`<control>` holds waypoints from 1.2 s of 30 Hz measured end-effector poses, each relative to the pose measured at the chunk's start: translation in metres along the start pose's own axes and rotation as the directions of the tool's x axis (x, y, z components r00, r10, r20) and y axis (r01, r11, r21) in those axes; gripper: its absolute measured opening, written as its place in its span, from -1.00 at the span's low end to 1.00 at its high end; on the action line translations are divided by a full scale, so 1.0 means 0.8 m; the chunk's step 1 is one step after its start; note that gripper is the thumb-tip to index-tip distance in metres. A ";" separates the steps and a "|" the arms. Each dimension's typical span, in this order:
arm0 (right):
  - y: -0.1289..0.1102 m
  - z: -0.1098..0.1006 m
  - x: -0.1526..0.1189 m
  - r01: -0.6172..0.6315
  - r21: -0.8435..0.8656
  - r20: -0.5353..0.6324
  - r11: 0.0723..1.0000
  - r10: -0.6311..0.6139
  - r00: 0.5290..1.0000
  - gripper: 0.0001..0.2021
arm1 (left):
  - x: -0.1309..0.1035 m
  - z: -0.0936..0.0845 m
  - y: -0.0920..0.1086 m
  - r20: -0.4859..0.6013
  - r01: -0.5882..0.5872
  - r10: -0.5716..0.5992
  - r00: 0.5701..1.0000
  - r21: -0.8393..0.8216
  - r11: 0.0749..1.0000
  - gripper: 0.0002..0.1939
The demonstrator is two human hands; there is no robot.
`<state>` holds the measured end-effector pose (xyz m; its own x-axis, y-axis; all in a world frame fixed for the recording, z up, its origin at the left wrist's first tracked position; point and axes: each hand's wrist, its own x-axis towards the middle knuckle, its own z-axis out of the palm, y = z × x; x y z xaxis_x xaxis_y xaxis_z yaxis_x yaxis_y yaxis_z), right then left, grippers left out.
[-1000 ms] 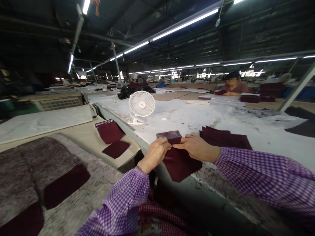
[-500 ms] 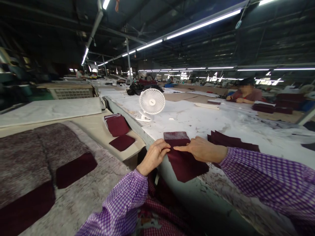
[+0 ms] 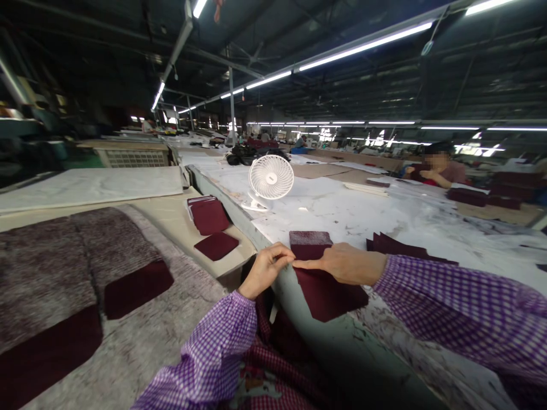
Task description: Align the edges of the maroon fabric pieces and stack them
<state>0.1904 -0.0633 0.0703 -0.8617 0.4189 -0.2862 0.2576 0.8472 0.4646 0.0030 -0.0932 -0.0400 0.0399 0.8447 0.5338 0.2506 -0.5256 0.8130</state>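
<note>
A maroon cloth piece (image 3: 327,296) with a grey speckled band at its far end lies over the near edge of the white-covered table. My left hand (image 3: 270,267) pinches at the cloth's left edge, thumb and index finger together; whatever is between the fingertips is too small to make out. Over the cloth, my right hand (image 3: 342,263) points its index finger left, its tip touching or nearly touching the left fingertips. The right hand's other fingers are curled and partly hidden. More maroon pieces (image 3: 397,246) lie fanned just beyond the right wrist.
A white fan (image 3: 271,177) stands on the white-covered table (image 3: 333,208). On the left table are a small maroon stack (image 3: 209,216), a single maroon piece (image 3: 216,246) and large speckled panels (image 3: 123,239). A person (image 3: 444,168) works at the far right.
My right index fingertip has moved left over the cloth to my left fingertips. The view has shifted slightly. The person at the far right has raised their hands.
</note>
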 end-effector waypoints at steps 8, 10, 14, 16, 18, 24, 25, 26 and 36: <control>0.006 0.040 -0.005 -0.156 0.047 -0.262 0.987 0.163 0.951 -0.40 | 0.000 0.011 0.012 -0.077 -0.153 0.179 0.981 0.267 0.952 -0.81; 0.011 0.045 -0.008 -0.205 0.085 -0.281 0.975 0.221 0.934 -0.39 | -0.001 0.012 0.018 -0.008 -0.220 0.236 0.972 0.342 0.914 -0.74; 0.011 0.046 -0.012 -0.210 0.181 -0.274 0.961 0.254 0.927 -0.37 | 0.003 0.013 0.023 -0.109 -0.196 0.248 0.963 0.348 0.917 -0.74; 0.013 0.047 -0.014 -0.209 0.268 -0.259 0.940 0.280 0.924 -0.35 | 0.007 0.015 0.025 -0.148 -0.179 0.231 0.961 0.303 0.936 -0.74; 0.020 0.053 -0.014 -0.186 0.389 -0.243 0.902 0.296 0.924 -0.34 | 0.011 0.018 0.025 -0.101 -0.167 0.199 0.975 0.262 0.951 -0.74; 0.042 0.069 0.004 -0.143 0.746 -0.065 0.650 0.285 0.956 -0.63 | 0.013 0.026 0.016 0.009 -0.085 0.086 0.996 0.241 0.967 -0.71; 0.044 0.065 0.004 -0.130 0.763 -0.068 0.634 0.278 0.958 -0.70 | 0.012 0.025 0.015 0.009 -0.078 0.078 0.997 0.235 0.969 -0.70; 0.046 0.059 0.001 -0.106 0.770 -0.083 0.629 0.264 0.961 -0.75 | 0.012 0.024 0.014 0.009 -0.072 0.072 0.997 0.231 0.970 -0.69; 0.140 0.076 -0.159 -0.354 0.751 0.041 0.558 0.495 0.868 -0.62 | 0.005 0.026 0.050 0.343 -0.332 0.169 0.924 0.501 0.800 -0.46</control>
<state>0.3554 -0.0019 0.1079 -0.6024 0.7964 -0.0530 0.7768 0.5696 -0.2686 0.0336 -0.1083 -0.0103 0.4107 0.7265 0.5509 0.6713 -0.6498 0.3565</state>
